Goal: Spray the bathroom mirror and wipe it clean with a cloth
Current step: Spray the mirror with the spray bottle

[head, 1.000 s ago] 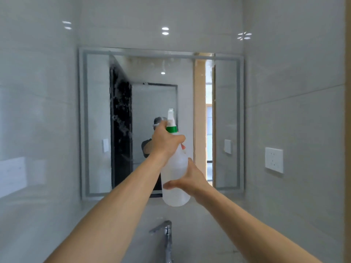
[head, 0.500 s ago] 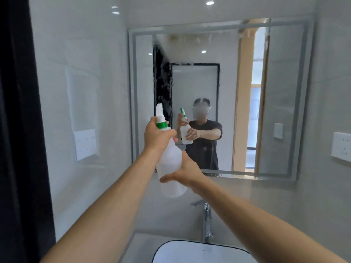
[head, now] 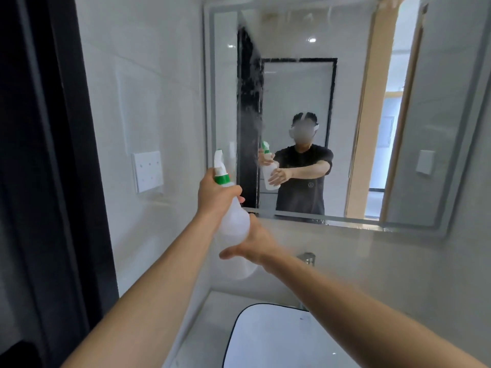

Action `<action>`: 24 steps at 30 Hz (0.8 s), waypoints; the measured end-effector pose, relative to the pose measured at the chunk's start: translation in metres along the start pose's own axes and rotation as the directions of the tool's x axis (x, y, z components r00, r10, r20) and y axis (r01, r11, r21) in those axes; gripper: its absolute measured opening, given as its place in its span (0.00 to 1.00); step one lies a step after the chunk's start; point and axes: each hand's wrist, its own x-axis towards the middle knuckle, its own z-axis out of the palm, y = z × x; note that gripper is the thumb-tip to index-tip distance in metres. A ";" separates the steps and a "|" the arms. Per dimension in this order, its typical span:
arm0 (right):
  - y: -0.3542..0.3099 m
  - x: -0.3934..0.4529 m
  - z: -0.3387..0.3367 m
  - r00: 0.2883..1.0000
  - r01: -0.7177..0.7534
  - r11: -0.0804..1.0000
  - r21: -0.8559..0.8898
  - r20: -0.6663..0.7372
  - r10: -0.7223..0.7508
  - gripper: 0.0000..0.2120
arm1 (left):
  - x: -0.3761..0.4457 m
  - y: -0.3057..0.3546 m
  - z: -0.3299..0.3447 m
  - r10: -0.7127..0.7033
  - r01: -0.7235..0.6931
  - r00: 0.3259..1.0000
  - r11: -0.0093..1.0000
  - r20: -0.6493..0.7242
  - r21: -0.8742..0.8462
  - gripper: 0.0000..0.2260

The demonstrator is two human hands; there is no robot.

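Observation:
A white spray bottle (head: pixel 233 221) with a green collar and white nozzle is held up in front of the mirror's lower left corner. My left hand (head: pixel 215 195) grips its neck at the trigger. My right hand (head: pixel 252 245) cups the bottle's lower body from the right. The framed wall mirror (head: pixel 425 128) fills the upper right; droplets and streaks mark its left part and top. It reflects a person holding the same bottle. No cloth is in view.
A white basin (head: pixel 265 338) with a dark rim sits below, with a chrome tap (head: pixel 308 257) behind it. A white switch plate (head: pixel 147 171) is on the glossy left wall. A dark door frame (head: pixel 53 181) stands at far left.
The view has shifted closer and to the right of the left wall; the mirror now fills more of the frame. Both hands keep the same hold on the bottle, now lower against the mirror.

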 end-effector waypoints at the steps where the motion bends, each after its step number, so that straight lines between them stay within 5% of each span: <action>1: 0.004 -0.002 0.003 1.000 -0.014 1.000 -0.004 0.002 0.014 0.47 | -0.002 -0.006 0.001 -0.011 0.011 1.000 1.000 -0.001 0.004 0.18; 8: 0.048 -0.021 0.006 0.993 -0.116 0.993 -0.002 -0.004 0.116 0.44 | -0.022 -0.045 0.023 -0.119 0.117 0.992 0.992 0.031 0.049 0.19; 24: 0.102 -0.058 -0.103 0.914 -0.223 0.975 0.008 -0.346 0.212 0.47 | -0.049 -0.024 0.168 0.070 -0.072 0.921 0.997 0.383 -0.009 0.22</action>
